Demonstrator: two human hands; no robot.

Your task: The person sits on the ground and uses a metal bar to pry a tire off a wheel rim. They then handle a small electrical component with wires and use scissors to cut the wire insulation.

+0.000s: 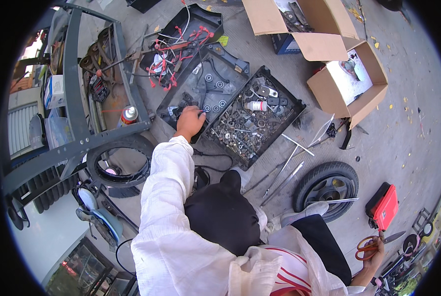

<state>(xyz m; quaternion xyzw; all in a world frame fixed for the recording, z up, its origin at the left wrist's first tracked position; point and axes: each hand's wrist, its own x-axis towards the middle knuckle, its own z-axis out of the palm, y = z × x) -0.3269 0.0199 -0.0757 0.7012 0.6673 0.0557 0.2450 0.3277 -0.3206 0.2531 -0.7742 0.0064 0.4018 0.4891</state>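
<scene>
My left hand reaches over the near left corner of a black plastic tray, its fingers curled together among small dark parts. Whatever those fingers hold, if anything, is hidden. Several round bearings and a dark curved lever lie in this tray. Directly to its right, a second black tray is heaped with bolts, nuts, washers and springs, with a small white bottle with a red cap on top. At the lower right, my right hand is closed around scissors with orange handles, blades pointing right.
A third tray holds red-tipped cables. Open cardboard boxes stand at the far right. A wheel with a tyre, T-handled wrench and red case lie to the right. A grey metal frame, spray can and bare tyre are left.
</scene>
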